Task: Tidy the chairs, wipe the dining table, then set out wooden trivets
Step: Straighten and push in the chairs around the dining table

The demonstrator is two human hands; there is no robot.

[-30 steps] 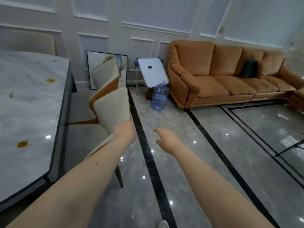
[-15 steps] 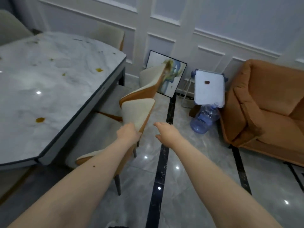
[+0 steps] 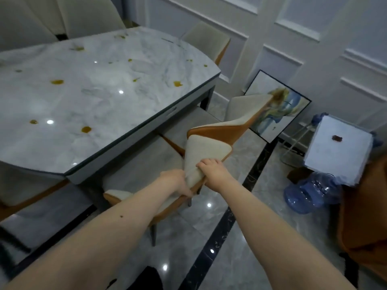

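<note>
A cream and orange dining chair (image 3: 206, 150) stands beside the marble dining table (image 3: 98, 97), its seat partly under the top. My left hand (image 3: 174, 182) holds the near edge of its backrest, fingers pressed along the cream side. My right hand (image 3: 212, 170) grips the backrest's top edge, fingers curled over it. A second matching chair (image 3: 243, 114) stands just behind it. Several yellow-brown spills dot the table top. No trivets or cloth are in view.
More cream chairs stand at the table's far end (image 3: 206, 41) and far left side (image 3: 88, 15). A framed painting (image 3: 276, 105) leans on the wall. A blue water jug (image 3: 310, 192), a white board (image 3: 339, 149) and an orange sofa (image 3: 364, 216) lie to the right.
My right hand, which was reaching open in the air, has closed on the chair's backrest. My view has swung left and down toward the table.
</note>
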